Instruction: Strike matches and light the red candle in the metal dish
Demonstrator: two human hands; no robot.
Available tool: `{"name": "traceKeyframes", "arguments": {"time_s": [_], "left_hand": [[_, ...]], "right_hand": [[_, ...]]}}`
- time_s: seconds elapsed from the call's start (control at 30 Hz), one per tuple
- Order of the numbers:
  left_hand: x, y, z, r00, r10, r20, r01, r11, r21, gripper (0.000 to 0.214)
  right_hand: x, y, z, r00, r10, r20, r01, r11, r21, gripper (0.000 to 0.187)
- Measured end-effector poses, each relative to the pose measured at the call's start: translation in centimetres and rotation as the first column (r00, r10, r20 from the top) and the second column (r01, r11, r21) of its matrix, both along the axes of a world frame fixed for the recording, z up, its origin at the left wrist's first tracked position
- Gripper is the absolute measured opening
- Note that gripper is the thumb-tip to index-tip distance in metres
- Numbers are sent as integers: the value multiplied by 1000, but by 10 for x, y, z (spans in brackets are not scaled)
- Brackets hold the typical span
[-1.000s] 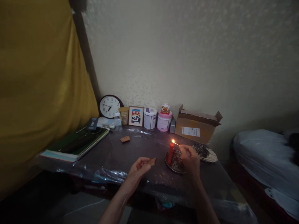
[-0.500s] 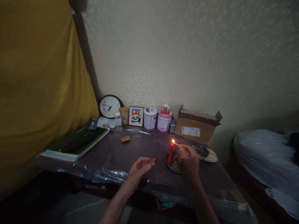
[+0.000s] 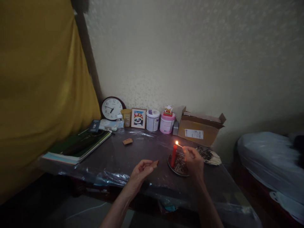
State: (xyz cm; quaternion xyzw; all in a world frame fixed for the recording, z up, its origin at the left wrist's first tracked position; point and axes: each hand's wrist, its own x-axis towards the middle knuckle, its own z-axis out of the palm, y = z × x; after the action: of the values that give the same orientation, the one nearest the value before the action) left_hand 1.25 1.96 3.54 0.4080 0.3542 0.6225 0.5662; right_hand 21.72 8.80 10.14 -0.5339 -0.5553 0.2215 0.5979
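A burning match is pinched in the fingers of my right hand. Its flame is at the top of an upright red candle, and I cannot tell whether the wick itself is lit. The candle stands on the left side of a round metal plate scattered with dark bits. My left hand, closed, grips a small brown cardboard piece to the left of the plate. A small brown box like a matchbox lies farther back on the table. My right hand hides part of the plate's right side.
Right of the plate, a second dish holds many matchsticks, several with dark ends. Along the wall stand a clock, a framed panda picture, two tubs and a cardboard box. A large green book lies left on the plastic-covered table.
My right hand has shifted slightly right, and the match flame has moved a little up and right at the candle's top. My left hand has hardly moved.
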Motion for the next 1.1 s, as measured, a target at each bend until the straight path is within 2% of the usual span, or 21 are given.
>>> {"name": "traceKeyframes", "arguments": {"time_s": [0.13,0.3,0.6,0.9,1.1], "left_hand": [[0,-1,0,1000,4,5,-4,1000,-13,25],[0,-1,2,1000,6,1,-6,1000,-9,25],[0,-1,0,1000,3,7,-3,1000,-20,22],[0,-1,3,1000,13,3,-13,1000,-5,24],[0,-1,0,1000,6,-13,-6,1000,-7,24]], "right_hand": [[2,5,-7,1000,10,2,-10,1000,-8,27],[2,10,-14,1000,3,18,-4,999,48,29],[0,11,-15,999,37,6,-37,999,-17,26],[1,10,-15,999,9,37,-10,999,37,31],[1,13,-16,999,6,42,-6,1000,10,28]]}}
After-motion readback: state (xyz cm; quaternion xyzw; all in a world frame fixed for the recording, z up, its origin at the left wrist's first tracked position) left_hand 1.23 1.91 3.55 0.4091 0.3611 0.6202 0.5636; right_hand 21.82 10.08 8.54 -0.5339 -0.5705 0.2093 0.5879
